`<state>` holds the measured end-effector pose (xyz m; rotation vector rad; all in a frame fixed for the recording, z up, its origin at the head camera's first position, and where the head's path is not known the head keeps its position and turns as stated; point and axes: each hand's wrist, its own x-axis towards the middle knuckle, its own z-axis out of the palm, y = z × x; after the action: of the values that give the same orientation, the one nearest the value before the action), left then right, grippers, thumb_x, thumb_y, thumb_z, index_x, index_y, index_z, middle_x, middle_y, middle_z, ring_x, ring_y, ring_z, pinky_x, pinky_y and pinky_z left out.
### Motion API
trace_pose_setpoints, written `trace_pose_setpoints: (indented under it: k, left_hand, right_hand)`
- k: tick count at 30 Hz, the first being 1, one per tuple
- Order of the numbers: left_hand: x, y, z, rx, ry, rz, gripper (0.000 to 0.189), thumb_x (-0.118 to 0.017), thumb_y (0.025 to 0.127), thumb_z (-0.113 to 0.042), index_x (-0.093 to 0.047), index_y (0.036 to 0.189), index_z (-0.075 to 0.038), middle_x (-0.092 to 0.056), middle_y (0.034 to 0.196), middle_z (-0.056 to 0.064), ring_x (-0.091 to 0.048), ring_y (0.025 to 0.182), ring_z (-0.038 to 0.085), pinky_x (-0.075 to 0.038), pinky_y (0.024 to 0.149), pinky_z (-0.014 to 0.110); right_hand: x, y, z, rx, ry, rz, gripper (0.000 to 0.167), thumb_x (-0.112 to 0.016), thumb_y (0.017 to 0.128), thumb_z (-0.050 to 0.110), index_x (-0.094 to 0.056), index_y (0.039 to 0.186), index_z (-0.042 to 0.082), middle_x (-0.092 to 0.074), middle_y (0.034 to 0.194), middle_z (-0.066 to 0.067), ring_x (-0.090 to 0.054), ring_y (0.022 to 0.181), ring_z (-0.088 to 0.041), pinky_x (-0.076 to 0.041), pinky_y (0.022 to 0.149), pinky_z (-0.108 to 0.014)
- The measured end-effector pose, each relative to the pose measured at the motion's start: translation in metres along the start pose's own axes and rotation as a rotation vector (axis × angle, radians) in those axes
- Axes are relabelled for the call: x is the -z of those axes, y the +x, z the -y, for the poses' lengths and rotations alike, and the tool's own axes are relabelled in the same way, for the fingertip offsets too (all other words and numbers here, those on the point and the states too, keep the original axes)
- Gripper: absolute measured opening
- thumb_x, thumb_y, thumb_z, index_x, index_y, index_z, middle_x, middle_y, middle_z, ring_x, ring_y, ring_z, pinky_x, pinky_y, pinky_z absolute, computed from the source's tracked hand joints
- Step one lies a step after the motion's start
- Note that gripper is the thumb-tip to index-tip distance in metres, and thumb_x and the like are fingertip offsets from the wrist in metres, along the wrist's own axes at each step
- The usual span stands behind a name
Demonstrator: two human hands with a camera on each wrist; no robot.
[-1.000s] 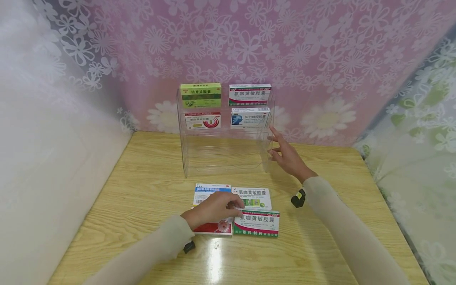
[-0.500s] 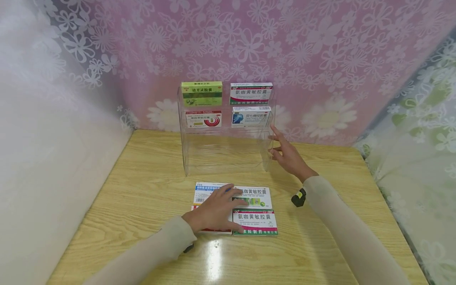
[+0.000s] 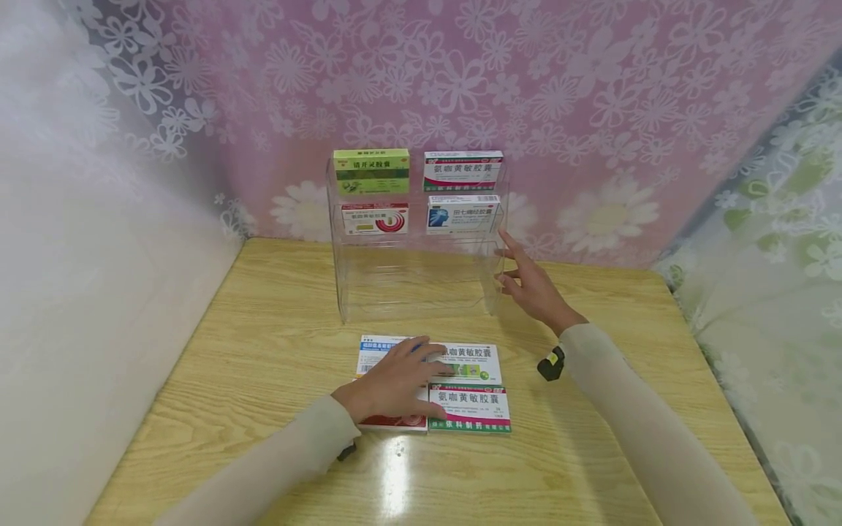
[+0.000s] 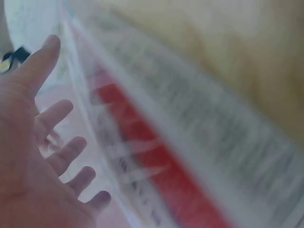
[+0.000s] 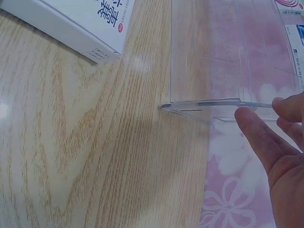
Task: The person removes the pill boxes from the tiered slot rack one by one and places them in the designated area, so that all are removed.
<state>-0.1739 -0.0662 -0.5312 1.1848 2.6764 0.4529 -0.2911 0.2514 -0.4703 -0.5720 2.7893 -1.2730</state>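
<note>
My left hand (image 3: 401, 378) is spread, palm down, over several medicine boxes lying in a block on the table. Beneath its fingers are a blue-and-white box (image 3: 373, 358), a red-and-white box (image 3: 404, 421) and a white box with a green strip (image 3: 480, 358). The thumb reaches the edge of a green-and-red box (image 3: 470, 409). My right hand (image 3: 536, 292) touches the right side of a clear acrylic rack (image 3: 421, 314); in the right wrist view its fingertips (image 5: 244, 114) lie against the panel edge.
On the rack's upper tiers stand a green box (image 3: 371, 172), a white-green-red box (image 3: 463, 172), a red-and-white box (image 3: 375, 219) and a blue-and-white box (image 3: 463, 215). A floral curtain (image 3: 395, 80) hangs behind the wooden table (image 3: 276, 307).
My left hand has let go of the green-and-red box, which now lies flat, and its fingers have spread over the boxes. My right hand stays at the rack.
</note>
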Motion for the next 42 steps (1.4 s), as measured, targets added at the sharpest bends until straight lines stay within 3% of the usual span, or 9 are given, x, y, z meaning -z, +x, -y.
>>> trace_pose_setpoints:
  k: [3, 7, 15, 20, 23, 28, 32, 36, 42]
  left_hand:
    - [0.012, 0.003, 0.008, 0.024, -0.058, -0.044, 0.071, -0.071, 0.097, -0.070, -0.057, 0.157, -0.035, -0.038, 0.176, -0.002, -0.024, 0.167, 0.031, -0.029, 0.135, 0.060]
    - [0.038, 0.006, 0.023, 0.039, -0.111, -0.159, 0.057, -0.074, 0.104, -0.051, -0.062, 0.153, -0.025, -0.042, 0.173, 0.003, -0.029, 0.165, 0.030, -0.031, 0.135, 0.059]
    - [0.088, -0.003, 0.072, 0.141, -0.049, -0.502, 0.040, -0.071, 0.109, -0.022, -0.064, 0.147, -0.013, -0.052, 0.163, 0.010, -0.047, 0.151, 0.033, -0.044, 0.128, 0.054]
    - [0.104, -0.014, 0.096, 0.185, 0.041, -0.747, 0.034, -0.074, 0.106, -0.011, -0.069, 0.140, -0.008, -0.051, 0.158, 0.017, -0.056, 0.135, 0.037, -0.059, 0.110, 0.051]
    - [0.107, -0.019, 0.103, 0.228, 0.050, -0.846, 0.033, -0.074, 0.105, -0.007, -0.071, 0.137, -0.007, -0.046, 0.161, 0.020, -0.055, 0.134, 0.039, -0.061, 0.104, 0.053]
    - [0.105, -0.024, 0.113, 0.288, -0.073, -0.879, 0.036, -0.071, 0.106, -0.008, -0.068, 0.142, -0.004, -0.035, 0.170, 0.022, -0.054, 0.138, 0.043, -0.059, 0.103, 0.058]
    - [0.100, -0.026, 0.119, 0.307, -0.169, -0.836, 0.041, -0.066, 0.110, -0.009, -0.062, 0.150, -0.005, -0.045, 0.164, 0.021, -0.061, 0.135, 0.041, -0.063, 0.103, 0.055]
    - [0.097, -0.027, 0.120, 0.305, -0.236, -0.798, 0.044, -0.062, 0.111, -0.009, -0.055, 0.155, -0.007, -0.050, 0.160, 0.019, -0.063, 0.135, 0.038, -0.062, 0.108, 0.050]
    - [0.095, -0.026, 0.121, 0.312, -0.252, -0.814, 0.046, -0.062, 0.111, -0.007, -0.054, 0.156, -0.008, -0.050, 0.160, 0.019, -0.066, 0.132, 0.040, -0.065, 0.102, 0.053]
  right_hand:
    - [0.000, 0.000, 0.000, 0.000, 0.004, 0.000, 0.096, -0.057, 0.112, 0.001, -0.001, 0.174, 0.047, -0.039, 0.172, -0.022, -0.070, 0.127, -0.051, -0.067, 0.095, -0.057]
    - [0.000, -0.001, -0.001, 0.001, 0.007, -0.001, 0.096, -0.057, 0.112, 0.001, -0.001, 0.174, 0.048, -0.039, 0.172, -0.022, -0.069, 0.127, -0.051, -0.066, 0.095, -0.058]
    - [0.000, 0.000, -0.001, 0.004, 0.024, 0.002, 0.095, -0.056, 0.112, -0.001, -0.003, 0.175, 0.047, -0.039, 0.171, -0.023, -0.068, 0.128, -0.054, -0.066, 0.097, -0.057]
    - [0.000, 0.000, -0.001, 0.015, 0.010, -0.001, 0.095, -0.056, 0.111, -0.002, -0.002, 0.175, 0.043, -0.039, 0.171, -0.025, -0.068, 0.127, -0.054, -0.066, 0.096, -0.057]
    - [0.000, 0.001, -0.001, 0.015, 0.000, -0.006, 0.095, -0.057, 0.111, -0.001, -0.002, 0.175, 0.043, -0.040, 0.170, -0.024, -0.070, 0.126, -0.053, -0.066, 0.095, -0.057]
    - [-0.001, 0.000, -0.001, 0.003, 0.007, -0.010, 0.094, -0.058, 0.111, 0.000, -0.005, 0.175, 0.044, -0.038, 0.172, -0.023, -0.069, 0.127, -0.052, -0.066, 0.096, -0.058]
    - [0.000, 0.001, 0.001, 0.015, -0.019, -0.036, 0.090, -0.060, 0.111, 0.002, -0.010, 0.177, 0.036, -0.027, 0.177, -0.020, -0.066, 0.131, -0.050, -0.066, 0.095, -0.060]
    - [0.008, 0.008, 0.010, 0.078, -0.071, -0.130, 0.082, -0.065, 0.109, 0.005, -0.022, 0.176, 0.027, -0.025, 0.176, -0.018, -0.061, 0.138, -0.047, -0.063, 0.101, -0.063]
    - [0.028, 0.029, 0.040, 0.191, -0.131, -0.317, 0.062, -0.069, 0.108, 0.008, -0.044, 0.165, 0.013, -0.040, 0.165, -0.021, -0.053, 0.141, -0.044, -0.056, 0.112, -0.062]
